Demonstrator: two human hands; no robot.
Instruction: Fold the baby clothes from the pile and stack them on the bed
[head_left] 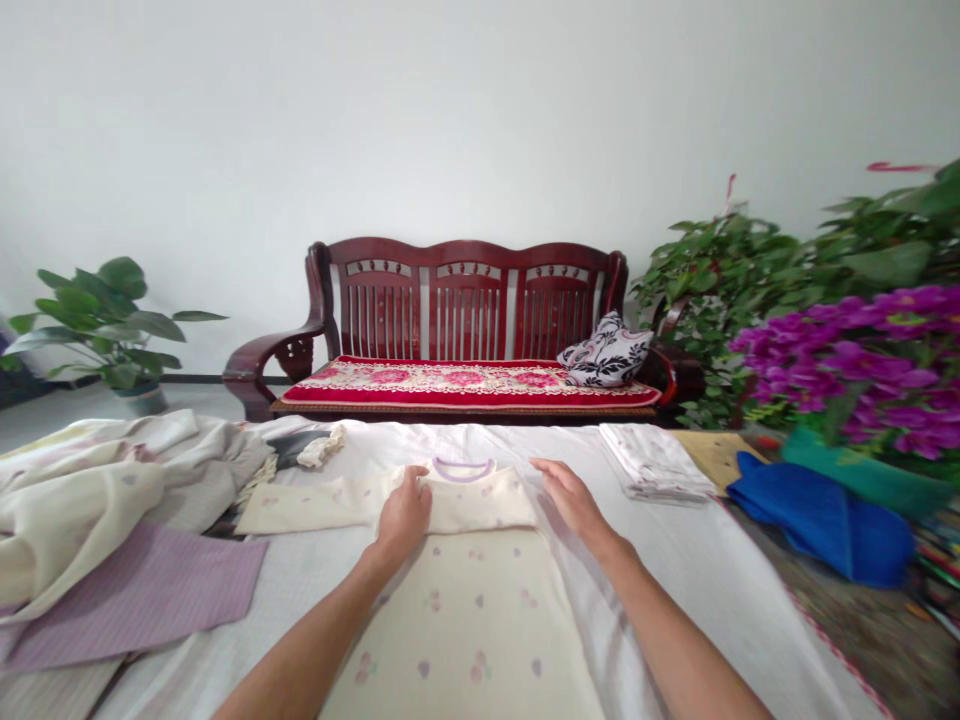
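A cream long-sleeved top (472, 610) with a lavender neckband and small printed motifs lies spread in front of me. Its right-hand sleeve is folded across the chest, while the other sleeve stretches out to the left. My left hand (405, 512) is at the left shoulder, at the end of the folded sleeve, with fingers closed on the cloth; its fingertips are partly hidden. Just off the right shoulder, my right hand (571, 497) is open with its fingers stretched forward, holding nothing.
A white cloth (675, 590) covers the table. Loose clothes (150, 480) and a lavender ribbed garment (142, 595) are heaped on the left. At the right are a folded white stack (652, 462), a blue cloth (821, 520) and purple flowers (862, 370). A wooden bench (469, 300) stands behind.
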